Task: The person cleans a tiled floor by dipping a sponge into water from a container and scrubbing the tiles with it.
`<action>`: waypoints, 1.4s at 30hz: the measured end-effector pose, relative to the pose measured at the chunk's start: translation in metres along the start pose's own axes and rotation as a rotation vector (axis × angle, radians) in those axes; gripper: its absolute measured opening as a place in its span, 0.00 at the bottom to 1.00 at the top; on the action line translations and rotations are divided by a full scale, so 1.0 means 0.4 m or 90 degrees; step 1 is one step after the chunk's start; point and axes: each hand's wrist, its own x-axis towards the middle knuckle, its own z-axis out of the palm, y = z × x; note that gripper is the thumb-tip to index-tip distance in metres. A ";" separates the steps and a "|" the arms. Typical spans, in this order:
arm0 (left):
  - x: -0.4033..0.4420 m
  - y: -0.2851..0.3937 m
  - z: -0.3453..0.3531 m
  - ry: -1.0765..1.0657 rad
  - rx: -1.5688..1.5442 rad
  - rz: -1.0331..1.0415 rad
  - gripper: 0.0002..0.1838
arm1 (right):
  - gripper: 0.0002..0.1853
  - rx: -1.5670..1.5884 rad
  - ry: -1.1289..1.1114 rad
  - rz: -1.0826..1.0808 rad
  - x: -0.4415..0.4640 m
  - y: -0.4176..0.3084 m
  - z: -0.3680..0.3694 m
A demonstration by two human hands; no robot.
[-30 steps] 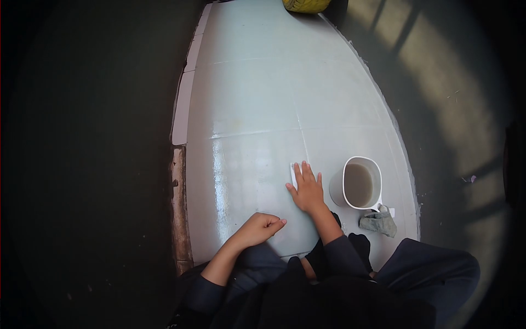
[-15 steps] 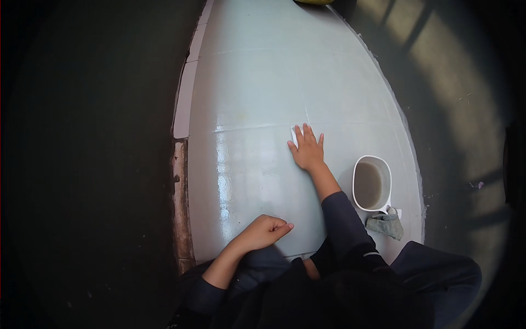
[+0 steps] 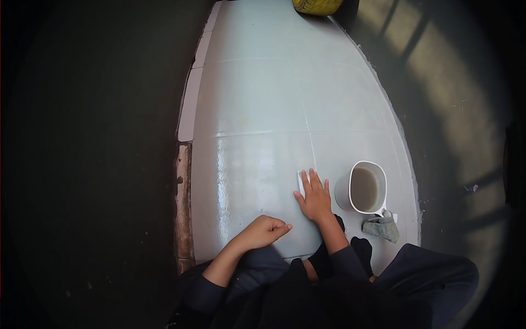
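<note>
My right hand [image 3: 316,203] lies flat with its fingers spread, pressing on a small white flat piece [image 3: 300,179]. Only a straight edge of that piece shows past the fingers, so its kind is unclear. Beneath it is a pale, glossy tiled surface [image 3: 263,93], wet-looking on the left. My left hand [image 3: 264,231] is closed in a loose fist near my knee, with nothing showing in it. Right of my right hand stands a white plastic mug [image 3: 342,192] holding cloudy greyish water [image 3: 364,189]. A damp grey-green cloth [image 3: 382,227] lies by its handle.
A yellow rounded container [image 3: 318,5] sits at the far end of the surface, cut off by the frame. Along the left runs a chipped, brownish edge [image 3: 183,208]. Dark floor [image 3: 438,137] lies beyond both sides. My legs [image 3: 438,279] are at the near end.
My right hand has drawn back toward me with the white piece under it. My left hand stays put. The view has tilted slightly, showing more of the yellow container.
</note>
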 end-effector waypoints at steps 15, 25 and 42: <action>0.000 -0.005 -0.006 -0.013 0.039 0.025 0.26 | 0.34 -0.003 -0.049 0.053 0.300 0.019 -0.004; -0.035 -0.003 -0.042 0.006 0.122 0.022 0.27 | 0.39 0.004 -0.031 0.008 0.156 -0.012 0.015; -0.048 -0.013 -0.038 -0.036 0.259 -0.001 0.25 | 0.43 -0.050 -0.065 0.009 0.214 -0.096 0.036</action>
